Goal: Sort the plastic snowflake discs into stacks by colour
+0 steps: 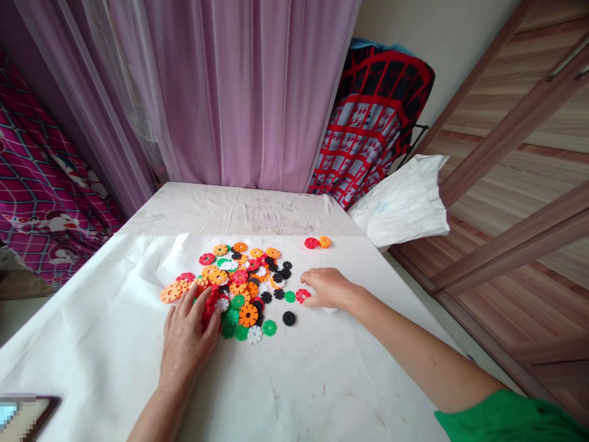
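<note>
A loose heap of notched plastic discs in orange, red, green, black and white lies on the white-covered table. At its left side, my left hand rests with fingers spread over some red discs; the fingers partly hide them. My right hand is at the heap's right edge, fingers apart around a single red disc. Whether it touches that disc I cannot tell. Something white shows under the right palm, mostly hidden. A green disc and a black disc lie nearby.
Farther back on the table sit a red and an orange stack of discs. A white bag hangs at the right edge. A dark-edged device shows at lower left. Purple curtains hang behind; a wooden wardrobe stands right.
</note>
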A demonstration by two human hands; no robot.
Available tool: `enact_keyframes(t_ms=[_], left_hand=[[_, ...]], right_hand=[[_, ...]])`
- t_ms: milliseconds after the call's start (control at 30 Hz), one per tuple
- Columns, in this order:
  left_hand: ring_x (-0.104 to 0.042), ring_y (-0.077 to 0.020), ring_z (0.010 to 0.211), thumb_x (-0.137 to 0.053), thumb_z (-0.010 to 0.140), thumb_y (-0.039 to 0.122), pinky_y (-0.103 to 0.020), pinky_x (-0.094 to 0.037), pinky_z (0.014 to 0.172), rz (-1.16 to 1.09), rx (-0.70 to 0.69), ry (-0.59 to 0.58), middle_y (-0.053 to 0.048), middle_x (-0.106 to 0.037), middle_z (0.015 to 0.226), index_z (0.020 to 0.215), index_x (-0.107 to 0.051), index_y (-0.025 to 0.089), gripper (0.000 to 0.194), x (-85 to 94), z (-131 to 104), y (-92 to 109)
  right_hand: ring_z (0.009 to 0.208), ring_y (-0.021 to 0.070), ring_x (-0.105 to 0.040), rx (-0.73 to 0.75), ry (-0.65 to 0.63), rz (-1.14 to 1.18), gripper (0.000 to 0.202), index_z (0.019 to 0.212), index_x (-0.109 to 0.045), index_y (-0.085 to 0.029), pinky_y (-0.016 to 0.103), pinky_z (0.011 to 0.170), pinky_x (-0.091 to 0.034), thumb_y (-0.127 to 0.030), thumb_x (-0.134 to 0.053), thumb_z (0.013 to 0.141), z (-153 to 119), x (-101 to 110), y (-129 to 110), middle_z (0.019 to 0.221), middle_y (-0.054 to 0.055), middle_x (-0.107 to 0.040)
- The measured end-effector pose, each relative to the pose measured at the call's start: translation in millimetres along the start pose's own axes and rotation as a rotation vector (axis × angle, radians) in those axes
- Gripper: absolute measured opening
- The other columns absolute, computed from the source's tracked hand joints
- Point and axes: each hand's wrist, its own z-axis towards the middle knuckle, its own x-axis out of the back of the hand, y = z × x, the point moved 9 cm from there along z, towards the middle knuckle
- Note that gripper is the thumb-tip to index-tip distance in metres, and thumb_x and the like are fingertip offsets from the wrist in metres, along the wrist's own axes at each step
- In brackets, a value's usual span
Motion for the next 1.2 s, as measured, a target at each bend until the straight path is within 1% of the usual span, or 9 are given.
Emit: enact_keyframes(t_ms=[167, 300, 400, 533, 667, 800, 933, 1067, 1200], left_hand=[[-0.046, -0.0303, 0.136, -0.04, 0.093, 0.047, -0.052, -0.037, 0.112, -0.005, -0.009, 0.0, -0.014, -0.052, 0.146, 0.128, -0.061, 0.023, 0.047, -0.8, 0.0, -1.5], [-0.047, -0.0304, 0.136, -0.04, 0.093, 0.046, -0.051, -0.037, 0.112, -0.01, -0.011, 0.013, -0.013, -0.052, 0.145, 0.128, -0.061, 0.024, 0.047, -0.4, 0.3, -1.2], [-0.048, -0.0306, 0.135, -0.039, 0.093, 0.048, -0.052, -0.038, 0.111, -0.002, -0.007, 0.018, -0.013, -0.053, 0.145, 0.128, -0.061, 0.024, 0.048, -0.4, 0.1, -1.4], [-0.049, -0.0317, 0.134, -0.039, 0.093, 0.048, -0.054, -0.039, 0.109, 0.023, -0.016, -0.001, -0.012, -0.051, 0.147, 0.129, -0.06, 0.027, 0.047, -4.7, -1.0, -9.4], [-0.048, -0.0317, 0.134, -0.044, 0.091, 0.05, -0.054, -0.04, 0.109, 0.042, -0.074, -0.039, -0.009, -0.048, 0.151, 0.133, -0.057, 0.031, 0.048, -13.3, -2.1, -19.8], [-0.048, -0.0308, 0.135, -0.046, 0.09, 0.049, -0.052, -0.04, 0.11, 0.016, -0.075, -0.017, -0.009, -0.05, 0.149, 0.132, -0.058, 0.032, 0.047, -12.6, -2.6, -20.2], [-0.048, -0.03, 0.135, -0.043, 0.091, 0.049, -0.052, -0.039, 0.111, -0.004, -0.054, 0.019, -0.01, -0.051, 0.147, 0.13, -0.058, 0.03, 0.046, -6.5, -3.2, -11.7], [-0.049, -0.0316, 0.133, -0.039, 0.092, 0.052, -0.053, -0.04, 0.11, 0.008, -0.065, 0.019, -0.012, -0.052, 0.146, 0.127, -0.059, 0.026, 0.048, -4.3, -2.6, -7.2], [-0.051, -0.0339, 0.131, -0.038, 0.092, 0.052, -0.055, -0.041, 0.108, 0.01, -0.069, 0.017, -0.015, -0.053, 0.144, 0.126, -0.061, 0.022, 0.05, -3.6, -1.3, -6.5]], right_hand=[[0.099, 0.0257, -0.068, 0.022, -0.013, -0.084, 0.029, 0.103, -0.069, -0.021, 0.03, 0.075, -0.045, -0.034, -0.061, 0.078, 0.7, -7.7, -17.9, 0.11, 0.011, -0.071], [0.096, 0.0248, -0.068, 0.039, -0.024, -0.093, 0.027, 0.1, -0.068, -0.022, 0.028, 0.074, -0.045, -0.032, -0.063, 0.075, 4.5, -9.4, -14.5, 0.108, 0.01, -0.071], [0.102, 0.0236, -0.066, -0.011, 0.031, -0.055, 0.031, 0.104, -0.067, -0.024, 0.026, 0.077, -0.044, -0.035, -0.065, 0.076, 16.6, 4.1, 16.0, 0.111, 0.007, -0.071], [0.109, 0.022, -0.063, -0.188, 0.204, -0.037, 0.037, 0.115, -0.064, -0.023, 0.025, 0.084, -0.044, -0.036, -0.063, 0.081, 44.2, 40.5, 85.0, 0.12, 0.007, -0.068], [0.109, 0.0233, -0.063, -0.214, 0.202, -0.064, 0.039, 0.118, -0.063, -0.022, 0.028, 0.088, -0.044, -0.037, -0.062, 0.082, 74.9, 51.1, 120.9, 0.122, 0.008, -0.066], [0.113, 0.0228, -0.062, -0.182, 0.164, -0.081, 0.038, 0.118, -0.063, -0.023, 0.029, 0.09, -0.044, -0.038, -0.061, 0.083, 95.0, 44.4, 123.9, 0.124, 0.008, -0.066], [0.117, 0.0237, -0.06, -0.176, 0.153, -0.067, 0.042, 0.122, -0.062, -0.023, 0.03, 0.093, -0.043, -0.039, -0.062, 0.083, 100.3, 41.1, 124.1, 0.127, 0.008, -0.065], [0.118, 0.0223, -0.059, -0.182, 0.195, -0.031, 0.042, 0.127, -0.061, -0.025, 0.029, 0.094, -0.043, -0.033, -0.059, 0.085, 87.9, 47.8, 126.0, 0.131, 0.007, -0.064], [0.112, 0.0258, -0.064, -0.313, 0.116, -0.083, 0.031, 0.109, -0.073, -0.024, 0.033, 0.089, -0.046, -0.021, -0.049, 0.089, 69.9, 43.7, 131.9, 0.121, 0.01, -0.07]])
